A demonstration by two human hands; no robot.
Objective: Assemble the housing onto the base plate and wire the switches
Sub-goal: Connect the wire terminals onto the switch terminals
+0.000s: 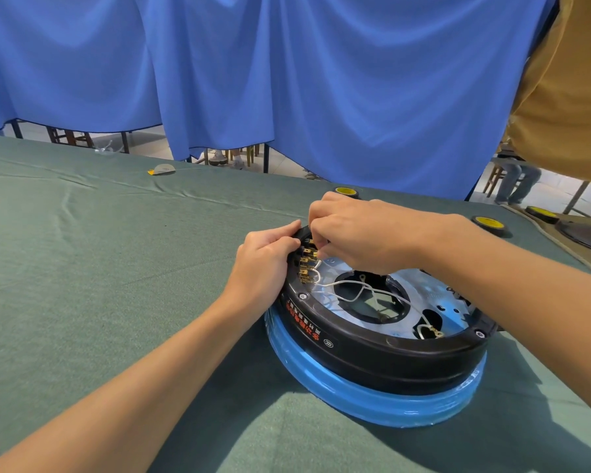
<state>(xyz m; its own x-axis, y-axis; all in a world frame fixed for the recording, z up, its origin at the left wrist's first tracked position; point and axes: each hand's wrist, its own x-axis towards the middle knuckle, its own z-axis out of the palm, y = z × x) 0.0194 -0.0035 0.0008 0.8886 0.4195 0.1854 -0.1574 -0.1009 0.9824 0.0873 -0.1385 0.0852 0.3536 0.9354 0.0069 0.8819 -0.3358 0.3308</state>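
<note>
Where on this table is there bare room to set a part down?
Wide bare green cloth left of the left hand, up to the small scrap at the far edge. Crowded: switch terminals on the housing, under the right hand, and tape rolls behind.

Blue curtains (287, 80) hang behind a green-clothed table (82, 268); wooden chairs (70, 136) stand on pale floor (151, 145) beyond.

Black housing (382, 356) with red lettering, blue-wrapped base plate (372, 397), white wires (342, 285), green tablecloth (99, 268).
</note>
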